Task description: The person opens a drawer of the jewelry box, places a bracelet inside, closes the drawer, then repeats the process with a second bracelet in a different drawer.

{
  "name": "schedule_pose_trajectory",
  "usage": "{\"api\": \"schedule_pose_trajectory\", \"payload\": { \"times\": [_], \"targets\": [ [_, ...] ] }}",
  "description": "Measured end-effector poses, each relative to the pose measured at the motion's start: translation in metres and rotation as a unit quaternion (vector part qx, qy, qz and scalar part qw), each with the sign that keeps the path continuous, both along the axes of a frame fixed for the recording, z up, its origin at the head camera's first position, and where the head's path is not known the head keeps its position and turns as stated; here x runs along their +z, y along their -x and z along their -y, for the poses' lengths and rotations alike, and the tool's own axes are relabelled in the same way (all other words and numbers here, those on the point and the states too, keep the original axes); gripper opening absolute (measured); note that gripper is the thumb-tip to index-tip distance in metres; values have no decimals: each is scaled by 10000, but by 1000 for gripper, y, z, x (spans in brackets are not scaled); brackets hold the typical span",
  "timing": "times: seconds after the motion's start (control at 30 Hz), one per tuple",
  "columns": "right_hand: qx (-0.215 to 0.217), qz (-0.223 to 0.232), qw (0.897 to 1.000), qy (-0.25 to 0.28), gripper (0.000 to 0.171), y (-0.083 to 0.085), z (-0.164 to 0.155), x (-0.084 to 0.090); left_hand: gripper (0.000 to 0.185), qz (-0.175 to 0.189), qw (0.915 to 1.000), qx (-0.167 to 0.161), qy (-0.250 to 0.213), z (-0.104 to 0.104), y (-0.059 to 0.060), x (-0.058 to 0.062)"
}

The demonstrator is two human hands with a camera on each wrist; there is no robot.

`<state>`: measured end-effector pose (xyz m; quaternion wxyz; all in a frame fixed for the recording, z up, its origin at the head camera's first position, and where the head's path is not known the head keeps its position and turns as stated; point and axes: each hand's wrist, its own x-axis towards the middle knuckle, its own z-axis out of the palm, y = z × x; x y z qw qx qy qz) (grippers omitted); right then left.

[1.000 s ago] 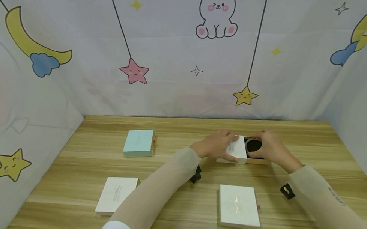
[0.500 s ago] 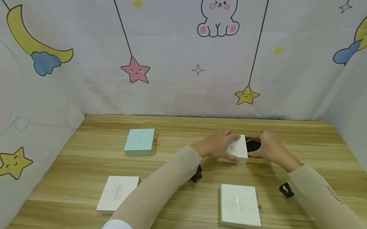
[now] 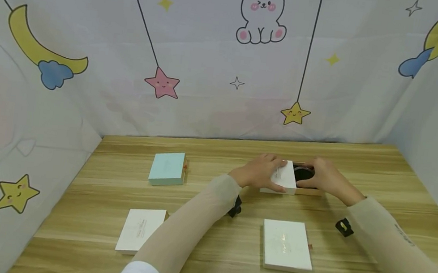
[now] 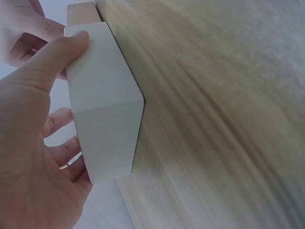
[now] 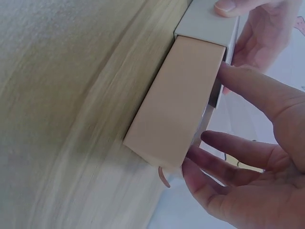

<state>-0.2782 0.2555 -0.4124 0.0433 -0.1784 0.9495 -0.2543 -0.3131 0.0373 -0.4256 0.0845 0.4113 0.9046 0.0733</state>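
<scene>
From the head camera, my left hand gripped the white sleeve of a drawer box at the far middle of the wooden table, while my right hand held the tan inner tray, partly slid out with its black round insert showing. A mint box and two white boxes lay apart.

At my left wrist, thumb and fingers clasped the sleeve.

At my right wrist, my fingers curled round the tray protruding from the sleeve.
</scene>
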Motion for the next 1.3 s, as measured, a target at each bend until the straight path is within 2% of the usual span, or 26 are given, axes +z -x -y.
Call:
{"api": "schedule_pose_trajectory", "payload": {
  "times": [0.13, 0.5, 0.57, 0.83, 1.03, 1.3],
  "targets": [
    [-128, 90, 9997, 206, 52, -1, -5, 0, 90, 54, 10000, 0, -5, 0, 0, 0],
    [-851, -349, 9932, 713, 36, -4, -20, 2, 90, 5, 10000, 13, 12, -1, 2, -2],
    [-910, -437, 9923, 724, 34, -4, -24, 1, 90, 4, 10000, 13, 6, -1, 2, -3],
    [-1188, -329, 9907, 582, 29, -3, -40, -7, 90, 8, 10000, -1, -55, 0, 0, -2],
    [-1248, 114, 9882, 881, 26, -3, -48, -13, 90, 5, 10000, 6, -44, 0, 0, -2],
    [-1332, 946, 9685, 1878, 24, -6, -49, -16, 91, 39, 10000, 68, -10, 1, -2, 1]
  ]
}}
